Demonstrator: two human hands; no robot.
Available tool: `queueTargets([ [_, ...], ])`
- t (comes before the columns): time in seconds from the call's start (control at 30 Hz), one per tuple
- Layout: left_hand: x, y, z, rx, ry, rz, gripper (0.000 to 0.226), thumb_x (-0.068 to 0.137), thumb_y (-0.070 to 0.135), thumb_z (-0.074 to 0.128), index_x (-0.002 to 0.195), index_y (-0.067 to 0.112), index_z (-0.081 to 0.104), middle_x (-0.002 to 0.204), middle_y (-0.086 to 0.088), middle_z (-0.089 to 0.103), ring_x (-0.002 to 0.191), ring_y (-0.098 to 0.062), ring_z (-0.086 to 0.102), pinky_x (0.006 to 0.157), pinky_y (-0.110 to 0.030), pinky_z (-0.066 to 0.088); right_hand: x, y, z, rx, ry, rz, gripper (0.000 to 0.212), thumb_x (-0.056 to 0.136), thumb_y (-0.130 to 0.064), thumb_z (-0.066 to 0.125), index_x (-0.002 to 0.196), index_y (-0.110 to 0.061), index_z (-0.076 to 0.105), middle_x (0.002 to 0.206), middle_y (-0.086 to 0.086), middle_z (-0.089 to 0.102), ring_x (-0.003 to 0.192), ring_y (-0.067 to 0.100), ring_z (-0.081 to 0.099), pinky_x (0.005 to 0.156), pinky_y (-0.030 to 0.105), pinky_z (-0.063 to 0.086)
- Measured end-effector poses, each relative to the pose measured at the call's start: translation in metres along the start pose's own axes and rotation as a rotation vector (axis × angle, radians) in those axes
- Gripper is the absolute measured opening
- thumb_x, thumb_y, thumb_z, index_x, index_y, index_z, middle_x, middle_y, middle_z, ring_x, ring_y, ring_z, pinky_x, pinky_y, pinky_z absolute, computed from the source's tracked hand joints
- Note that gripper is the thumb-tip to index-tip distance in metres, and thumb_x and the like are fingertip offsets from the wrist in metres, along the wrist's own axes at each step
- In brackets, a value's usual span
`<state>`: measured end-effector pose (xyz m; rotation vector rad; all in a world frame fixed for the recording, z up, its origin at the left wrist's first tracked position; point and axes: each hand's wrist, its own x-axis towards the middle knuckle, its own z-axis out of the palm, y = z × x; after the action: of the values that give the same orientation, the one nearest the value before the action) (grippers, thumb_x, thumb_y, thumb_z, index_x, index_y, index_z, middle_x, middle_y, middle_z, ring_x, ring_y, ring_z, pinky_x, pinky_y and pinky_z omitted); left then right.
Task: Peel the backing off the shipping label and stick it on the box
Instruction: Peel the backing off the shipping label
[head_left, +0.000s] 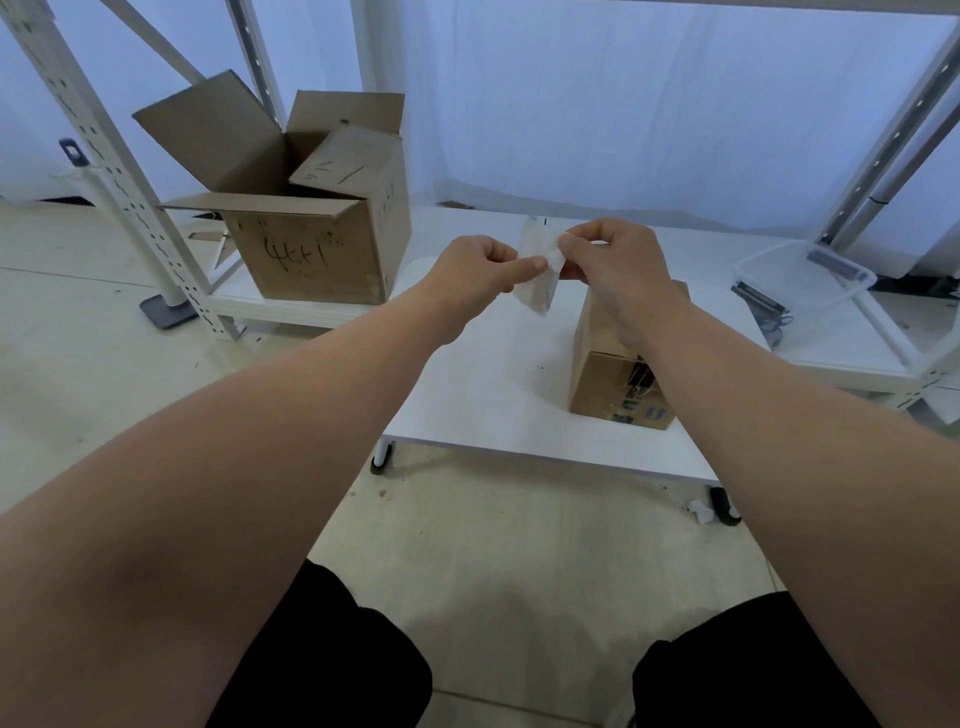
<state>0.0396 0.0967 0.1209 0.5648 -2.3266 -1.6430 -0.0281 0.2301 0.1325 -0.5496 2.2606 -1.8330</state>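
White table (467, 395) — carries the small cardboard box (602, 374), right of centre. Left hand (480, 270) and right hand (610, 260) — fingers pinched on the white shipping label (540, 288), held in the air above the table, beside the box.

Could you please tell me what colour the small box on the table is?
The box is brown cardboard, as the head view shows.

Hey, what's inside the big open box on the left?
A smaller cardboard box leans tilted inside the open box, sticking above its rim. Anything beneath it is hidden by the walls.
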Motion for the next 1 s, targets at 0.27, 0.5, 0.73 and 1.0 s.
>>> queueTargets([
  [0.27, -0.0010, 0.0023, 0.0029, 0.010, 0.023, 0.014, 0.020, 0.084, 0.022, 0.068, 0.088, 0.004, 0.062, 0.087, -0.009, 0.057, 0.082, -0.018, 0.049, 0.073, -0.028, 0.040, -0.0017, -0.0021, -0.0012, 0.057, -0.006, 0.023, 0.009, 0.089, -0.014, 0.057, 0.092, -0.008, 0.063, 0.080, 0.002, 0.071, 0.071, 0.013, 0.072, 0.086, 0.032, 0.055],
  [0.5, -0.0018, 0.0063, 0.0010, 0.029, 0.170, 0.171, 0.014, 0.085, 0.017, 0.063, 0.074, 0.014, 0.055, 0.079, -0.010, 0.065, 0.055, -0.011, 0.048, 0.051, -0.018, 0.037, -0.0053, -0.0042, -0.0037, 0.076, -0.159, 0.051, 0.020, 0.085, -0.040, 0.065, 0.087, -0.019, 0.068, 0.089, -0.001, 0.075, 0.082, 0.009, 0.071, 0.083, 0.023, 0.049],
  [0.73, -0.0024, 0.0072, 0.0016, 0.052, 0.178, 0.218, 0.008, 0.084, 0.016, 0.063, 0.086, 0.010, 0.058, 0.068, 0.002, 0.058, 0.045, 0.001, 0.043, 0.044, -0.009, 0.031, -0.0073, -0.0016, 0.0003, -0.016, -0.151, -0.048, 0.025, 0.084, -0.021, 0.069, 0.093, 0.002, 0.069, 0.098, 0.015, 0.072, 0.081, 0.013, 0.067, 0.055, 0.001, 0.042],
  [1.0, -0.0030, 0.0075, 0.0035, 0.052, 0.075, 0.175, 0.019, 0.084, 0.015, 0.067, 0.099, 0.004, 0.061, 0.087, -0.009, 0.065, 0.073, -0.014, 0.057, 0.062, -0.017, 0.044, -0.0024, 0.0029, 0.0000, -0.068, -0.074, -0.078, 0.023, 0.084, -0.011, 0.066, 0.093, 0.010, 0.067, 0.099, 0.023, 0.070, 0.078, 0.018, 0.067, 0.054, 0.004, 0.043],
])
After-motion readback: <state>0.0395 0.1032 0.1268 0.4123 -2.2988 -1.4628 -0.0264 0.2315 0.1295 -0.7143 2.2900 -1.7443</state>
